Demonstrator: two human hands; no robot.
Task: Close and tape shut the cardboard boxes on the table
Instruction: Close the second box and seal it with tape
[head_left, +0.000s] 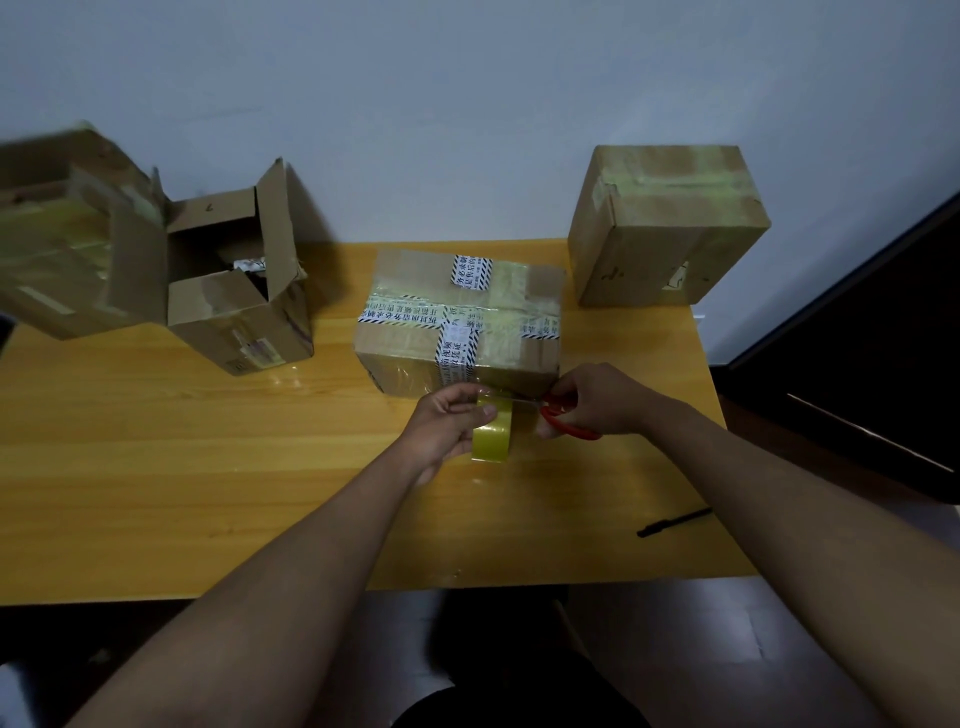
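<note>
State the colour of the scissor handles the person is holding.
Red: the scissors in the right hand have red handles, seen in the head view.

Dim room, and a wooden worktop (156, 493) pushed against a plain wall.

The worktop's honey-coloured planks catch a soft glare near its far edge; behind it the pale grey-blue wall (467, 104) rises bare and evenly lit. Right of the worktop stands dark furniture (857, 364) with a thin bright line along it. Below its near edge, the floor (701, 649) sits in shadow.
</note>
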